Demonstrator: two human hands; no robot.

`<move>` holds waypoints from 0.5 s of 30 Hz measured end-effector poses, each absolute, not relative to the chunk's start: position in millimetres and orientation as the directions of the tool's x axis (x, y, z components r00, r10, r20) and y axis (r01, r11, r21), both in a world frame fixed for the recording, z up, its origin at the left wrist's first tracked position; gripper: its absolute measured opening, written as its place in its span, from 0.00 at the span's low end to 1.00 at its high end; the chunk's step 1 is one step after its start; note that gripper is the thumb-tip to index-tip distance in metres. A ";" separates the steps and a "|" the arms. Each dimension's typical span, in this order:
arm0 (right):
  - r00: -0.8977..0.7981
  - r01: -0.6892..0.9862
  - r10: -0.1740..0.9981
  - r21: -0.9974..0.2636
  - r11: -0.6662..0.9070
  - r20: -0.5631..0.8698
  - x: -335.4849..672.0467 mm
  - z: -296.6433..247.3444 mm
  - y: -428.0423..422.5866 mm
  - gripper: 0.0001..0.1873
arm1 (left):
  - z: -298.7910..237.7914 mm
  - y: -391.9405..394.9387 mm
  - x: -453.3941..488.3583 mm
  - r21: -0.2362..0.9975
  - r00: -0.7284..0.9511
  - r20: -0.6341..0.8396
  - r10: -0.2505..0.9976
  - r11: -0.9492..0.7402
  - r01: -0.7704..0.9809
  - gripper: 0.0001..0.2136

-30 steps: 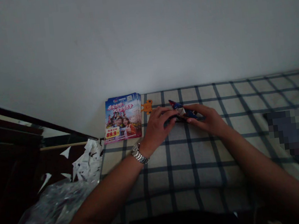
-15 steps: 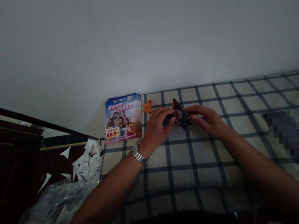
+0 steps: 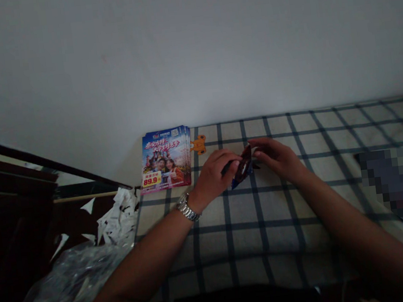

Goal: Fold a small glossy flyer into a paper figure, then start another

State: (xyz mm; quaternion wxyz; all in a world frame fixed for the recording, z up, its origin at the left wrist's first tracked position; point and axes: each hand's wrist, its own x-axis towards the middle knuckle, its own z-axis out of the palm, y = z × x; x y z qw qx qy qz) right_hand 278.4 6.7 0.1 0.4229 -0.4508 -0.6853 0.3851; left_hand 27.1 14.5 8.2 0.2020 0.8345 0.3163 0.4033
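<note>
Between my two hands is a small piece of folded paper [image 3: 244, 169], dark red and blue, standing up from the checked cloth [image 3: 212, 244] with a pointed lower corner. My left hand [image 3: 213, 175], a metal watch on its wrist, pinches the paper's left side between thumb and fingers. From the right, my right hand [image 3: 278, 159] grips its upper right edge with thumb and fingertips. Part of the paper is hidden behind the fingers. Left of my hands lies a stack of printed flyers [image 3: 164, 157], blue and pink, with an orange bear-shaped piece [image 3: 198, 145] beside it.
A pale wall [image 3: 190, 50] rises behind the cloth's far edge. Torn white paper scraps [image 3: 118, 221] and a clear plastic bag [image 3: 73, 272] lie to the lower left, past the cloth's edge. At the right rests a dark blurred-out object [image 3: 390, 183].
The folded paper has tilted, its lower corner now pointing down and left. My left hand has shifted slightly down; my right fingers have moved up to the paper's top edge.
</note>
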 end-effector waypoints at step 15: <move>-0.205 0.121 0.959 -0.967 0.223 0.196 277.9 -3.3 10.2 0.17 | 11.0 13.7 21.6 0.681 0.461 0.510 0.726 -0.668 0.300 0.25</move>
